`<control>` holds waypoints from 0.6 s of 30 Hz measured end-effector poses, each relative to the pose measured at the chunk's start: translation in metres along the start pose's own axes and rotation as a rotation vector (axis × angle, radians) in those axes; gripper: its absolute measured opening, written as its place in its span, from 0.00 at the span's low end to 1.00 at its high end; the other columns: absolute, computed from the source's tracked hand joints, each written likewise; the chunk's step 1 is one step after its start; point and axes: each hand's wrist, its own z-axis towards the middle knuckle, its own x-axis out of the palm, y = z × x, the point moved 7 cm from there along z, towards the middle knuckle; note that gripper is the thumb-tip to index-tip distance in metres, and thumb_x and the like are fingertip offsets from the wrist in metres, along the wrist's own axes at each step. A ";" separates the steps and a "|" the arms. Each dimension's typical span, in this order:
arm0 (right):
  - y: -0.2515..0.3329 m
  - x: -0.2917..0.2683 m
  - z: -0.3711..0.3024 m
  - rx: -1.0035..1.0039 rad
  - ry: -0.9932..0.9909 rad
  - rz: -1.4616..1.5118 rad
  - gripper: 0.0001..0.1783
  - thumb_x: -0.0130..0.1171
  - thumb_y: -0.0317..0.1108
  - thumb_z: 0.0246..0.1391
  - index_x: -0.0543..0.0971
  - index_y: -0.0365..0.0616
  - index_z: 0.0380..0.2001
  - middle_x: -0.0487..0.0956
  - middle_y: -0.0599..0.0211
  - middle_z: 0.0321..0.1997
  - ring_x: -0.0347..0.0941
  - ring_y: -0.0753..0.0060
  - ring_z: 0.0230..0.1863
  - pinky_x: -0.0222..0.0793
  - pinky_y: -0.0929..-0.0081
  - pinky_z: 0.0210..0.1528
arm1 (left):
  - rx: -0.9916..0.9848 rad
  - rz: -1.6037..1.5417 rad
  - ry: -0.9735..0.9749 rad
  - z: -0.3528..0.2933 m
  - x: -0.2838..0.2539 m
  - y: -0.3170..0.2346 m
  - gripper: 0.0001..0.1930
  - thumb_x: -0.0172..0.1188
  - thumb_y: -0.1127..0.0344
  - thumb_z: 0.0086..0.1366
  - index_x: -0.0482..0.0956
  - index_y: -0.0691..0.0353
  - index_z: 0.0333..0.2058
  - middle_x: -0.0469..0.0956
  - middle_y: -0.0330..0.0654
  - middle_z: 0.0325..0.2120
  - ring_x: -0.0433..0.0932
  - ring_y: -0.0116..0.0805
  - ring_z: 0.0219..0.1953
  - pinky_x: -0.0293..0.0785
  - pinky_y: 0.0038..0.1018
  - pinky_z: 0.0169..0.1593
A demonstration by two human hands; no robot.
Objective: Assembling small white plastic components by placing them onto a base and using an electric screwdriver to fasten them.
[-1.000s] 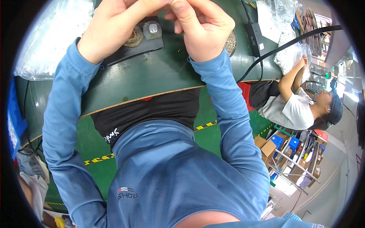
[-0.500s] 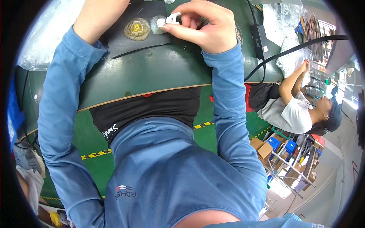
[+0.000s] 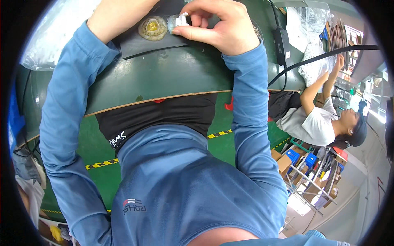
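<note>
My right hand pinches a small white plastic part between thumb and fingers. The part is over a small translucent round piece on a black mat; whether they are joined I cannot tell. Left of these, on the same mat, lies a round yellowish, glassy-looking disc with a brighter yellow centre. My left hand reaches in past the disc's left side. Its fingers run out beyond the upper edge, so their grip is hidden.
The mat lies on a green table with a bare wooden edge. Clear plastic bags rest at the left. At the right are a black power adapter, a thick black cable and another bag. A co-worker sits farther right.
My right hand has brought the white part leftward over the translucent round piece, covering its dotted white face. The left wrist has shifted slightly right. The co-worker's arms have lifted.
</note>
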 end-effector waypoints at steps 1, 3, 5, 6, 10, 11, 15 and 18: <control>0.000 0.001 0.001 0.015 0.027 -0.010 0.13 0.76 0.30 0.45 0.82 0.38 0.32 0.74 0.68 0.22 0.69 0.74 0.21 0.66 0.74 0.26 | -0.020 0.016 0.032 0.000 0.001 -0.002 0.08 0.63 0.68 0.69 0.82 0.67 0.34 0.79 0.32 0.26 0.73 0.17 0.30 0.70 0.19 0.34; 0.002 0.002 0.002 0.029 0.054 -0.020 0.14 0.77 0.31 0.45 0.82 0.38 0.32 0.74 0.67 0.22 0.69 0.73 0.22 0.67 0.74 0.26 | 0.000 0.016 0.039 -0.001 0.000 -0.002 0.08 0.63 0.68 0.69 0.82 0.67 0.34 0.78 0.31 0.25 0.72 0.17 0.29 0.69 0.19 0.33; 0.003 0.006 0.004 0.042 0.083 -0.061 0.15 0.77 0.31 0.45 0.82 0.38 0.33 0.75 0.67 0.23 0.69 0.72 0.22 0.67 0.73 0.27 | 0.020 0.017 0.047 -0.002 0.001 -0.005 0.08 0.63 0.68 0.69 0.82 0.67 0.33 0.78 0.31 0.25 0.72 0.17 0.29 0.68 0.19 0.33; 0.006 0.006 0.002 0.041 0.085 -0.060 0.15 0.77 0.31 0.45 0.82 0.38 0.33 0.75 0.67 0.23 0.69 0.72 0.22 0.67 0.73 0.27 | -0.008 0.026 0.039 -0.003 0.001 -0.004 0.08 0.63 0.68 0.69 0.82 0.67 0.33 0.78 0.31 0.24 0.72 0.17 0.29 0.68 0.20 0.32; 0.021 -0.023 -0.019 -0.156 -0.210 -0.218 0.17 0.78 0.31 0.45 0.83 0.36 0.36 0.75 0.67 0.23 0.70 0.71 0.23 0.67 0.75 0.28 | -0.024 0.130 0.028 -0.004 0.001 -0.004 0.09 0.64 0.67 0.68 0.82 0.68 0.31 0.77 0.32 0.23 0.71 0.17 0.28 0.68 0.21 0.31; 0.030 -0.038 -0.032 -0.300 -0.421 -0.296 0.17 0.77 0.30 0.46 0.84 0.35 0.38 0.75 0.68 0.24 0.70 0.71 0.23 0.68 0.75 0.28 | -0.019 0.122 0.027 -0.002 0.002 -0.007 0.09 0.64 0.67 0.68 0.82 0.68 0.31 0.77 0.32 0.23 0.71 0.17 0.28 0.68 0.21 0.31; -0.005 -0.094 -0.049 -0.291 -1.120 -0.073 0.34 0.66 0.29 0.57 0.69 0.36 0.66 0.77 0.63 0.48 0.72 0.77 0.42 0.70 0.76 0.46 | 0.001 0.181 0.021 -0.003 0.010 -0.005 0.09 0.64 0.68 0.68 0.81 0.69 0.31 0.77 0.33 0.22 0.71 0.17 0.28 0.69 0.21 0.32; -0.011 -0.111 -0.013 -0.066 -0.981 0.212 0.38 0.60 0.48 0.67 0.61 0.36 0.70 0.75 0.61 0.52 0.73 0.70 0.49 0.70 0.68 0.54 | 0.046 0.142 -0.007 -0.003 0.011 -0.004 0.08 0.63 0.69 0.69 0.81 0.68 0.32 0.78 0.32 0.23 0.72 0.17 0.28 0.69 0.20 0.32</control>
